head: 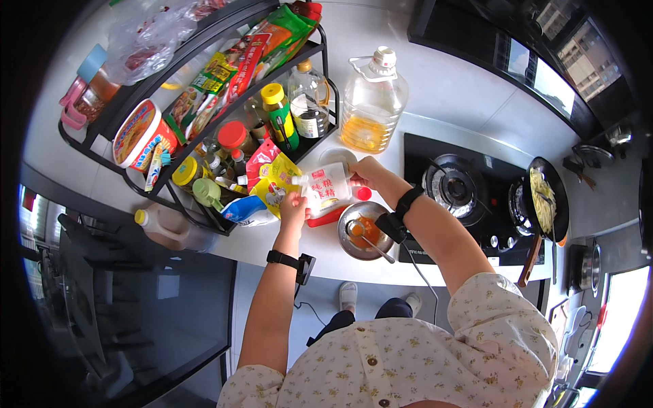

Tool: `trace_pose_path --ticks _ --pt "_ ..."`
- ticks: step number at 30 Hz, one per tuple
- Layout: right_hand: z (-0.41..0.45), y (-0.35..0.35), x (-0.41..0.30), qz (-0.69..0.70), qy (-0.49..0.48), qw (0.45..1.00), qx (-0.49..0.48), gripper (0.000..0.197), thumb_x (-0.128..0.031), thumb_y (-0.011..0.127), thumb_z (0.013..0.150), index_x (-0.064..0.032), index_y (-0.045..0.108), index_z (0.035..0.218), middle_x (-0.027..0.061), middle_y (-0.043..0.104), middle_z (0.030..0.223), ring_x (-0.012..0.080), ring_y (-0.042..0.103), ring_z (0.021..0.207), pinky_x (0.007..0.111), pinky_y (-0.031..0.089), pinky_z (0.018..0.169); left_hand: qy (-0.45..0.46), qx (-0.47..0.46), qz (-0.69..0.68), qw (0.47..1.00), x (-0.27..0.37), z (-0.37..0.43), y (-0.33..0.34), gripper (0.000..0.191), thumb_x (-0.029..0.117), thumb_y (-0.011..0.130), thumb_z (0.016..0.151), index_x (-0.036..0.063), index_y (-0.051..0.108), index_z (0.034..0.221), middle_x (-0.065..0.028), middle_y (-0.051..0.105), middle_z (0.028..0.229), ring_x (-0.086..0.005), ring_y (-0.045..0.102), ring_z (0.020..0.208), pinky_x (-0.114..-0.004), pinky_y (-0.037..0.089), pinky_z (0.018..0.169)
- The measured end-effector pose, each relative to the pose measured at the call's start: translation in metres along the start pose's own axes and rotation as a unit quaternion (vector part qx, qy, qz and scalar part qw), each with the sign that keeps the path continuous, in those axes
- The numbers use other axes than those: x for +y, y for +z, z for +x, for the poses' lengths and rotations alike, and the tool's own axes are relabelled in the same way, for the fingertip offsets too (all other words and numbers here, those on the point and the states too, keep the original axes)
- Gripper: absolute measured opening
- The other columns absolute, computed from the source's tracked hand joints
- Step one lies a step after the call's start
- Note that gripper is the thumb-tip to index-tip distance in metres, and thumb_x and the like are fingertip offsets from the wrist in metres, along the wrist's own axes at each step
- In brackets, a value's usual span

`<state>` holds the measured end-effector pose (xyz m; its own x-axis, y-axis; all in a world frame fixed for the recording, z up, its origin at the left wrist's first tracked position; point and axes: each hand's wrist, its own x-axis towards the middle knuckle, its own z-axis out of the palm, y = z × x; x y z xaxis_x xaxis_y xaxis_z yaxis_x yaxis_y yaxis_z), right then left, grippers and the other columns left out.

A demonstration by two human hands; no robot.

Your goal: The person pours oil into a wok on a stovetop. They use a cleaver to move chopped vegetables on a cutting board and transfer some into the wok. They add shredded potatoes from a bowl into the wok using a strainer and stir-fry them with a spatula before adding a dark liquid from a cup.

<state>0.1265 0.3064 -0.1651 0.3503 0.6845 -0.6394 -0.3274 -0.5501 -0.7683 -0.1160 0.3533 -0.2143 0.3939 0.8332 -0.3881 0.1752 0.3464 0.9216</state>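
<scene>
My left hand pinches the lower left edge of a white seasoning pouch that bears red writing. At its opposite edge, my right hand grips the same pouch. The pouch's white spout points left. A small red cap lies on the counter by its right end, and a flat red item shows below it. Nearer my body stands a metal bowl of orange-red sauce with a metal spoon in it. Just left are a yellow-and-red pouch and a blue-and-white pouch.
A black rack of bottles, jars and packets fills the left side. Behind my hands stands a large oil jug. To the right, a gas cooktop carries a pan of pale shredded food, its wooden handle reaching past the counter edge.
</scene>
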Motion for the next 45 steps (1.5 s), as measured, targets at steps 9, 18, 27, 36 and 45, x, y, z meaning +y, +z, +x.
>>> trace_pose_path --ticks 9,18,27,36,45 --pt "-0.052 -0.046 -0.015 0.041 -0.063 0.997 0.019 0.021 0.000 0.055 0.082 0.0132 0.053 0.099 0.0196 0.064 0.083 0.0287 0.069 0.067 0.032 0.061 0.057 0.029 0.179 -0.164 0.970 -0.021 -0.029 -0.008 0.012 0.006 0.052 0.091 0.0035 0.048 0.101 -0.0071 0.054 0.089 -0.0154 0.059 0.070 -0.028 0.053 0.061" --pt "-0.197 -0.113 -0.008 0.213 -0.089 0.973 -0.009 0.021 -0.007 0.050 0.088 0.0056 0.051 0.105 0.0134 0.063 0.091 0.0203 0.067 0.075 0.026 0.058 0.067 0.006 0.185 -0.187 0.965 -0.004 -0.106 -0.009 0.057 0.011 0.064 0.082 0.0069 0.030 0.126 -0.0111 0.048 0.107 -0.0189 0.056 0.078 -0.033 0.050 0.070" --pt "-0.320 -0.177 0.044 0.320 -0.148 0.936 -0.014 0.031 -0.009 0.054 0.088 0.0082 0.048 0.112 0.0153 0.063 0.095 0.0217 0.066 0.074 0.026 0.056 0.068 0.044 0.037 -0.165 0.985 0.047 -0.185 0.009 0.038 0.018 0.059 0.087 0.0053 0.042 0.119 -0.0087 0.051 0.104 -0.0166 0.055 0.079 -0.030 0.045 0.071" --pt "-0.429 -0.245 0.101 0.368 -0.215 0.900 0.091 0.038 -0.018 0.062 0.089 0.0076 0.048 0.113 0.0172 0.062 0.099 0.0224 0.066 0.079 0.027 0.057 0.072 0.107 -0.164 -0.152 0.969 0.087 -0.217 0.122 0.028 0.022 0.056 0.091 0.0065 0.050 0.114 -0.0058 0.058 0.096 -0.0134 0.057 0.076 -0.027 0.046 0.068" --pt "-0.487 -0.304 0.132 0.393 -0.251 0.881 0.077 0.044 -0.026 0.063 0.090 0.0066 0.049 0.117 0.0137 0.064 0.098 0.0203 0.067 0.078 0.026 0.056 0.073 0.077 -0.250 -0.124 0.957 0.093 -0.257 0.215 0.027 0.022 0.053 0.092 0.0049 0.047 0.113 -0.0067 0.058 0.094 -0.0132 0.056 0.074 -0.026 0.046 0.066"
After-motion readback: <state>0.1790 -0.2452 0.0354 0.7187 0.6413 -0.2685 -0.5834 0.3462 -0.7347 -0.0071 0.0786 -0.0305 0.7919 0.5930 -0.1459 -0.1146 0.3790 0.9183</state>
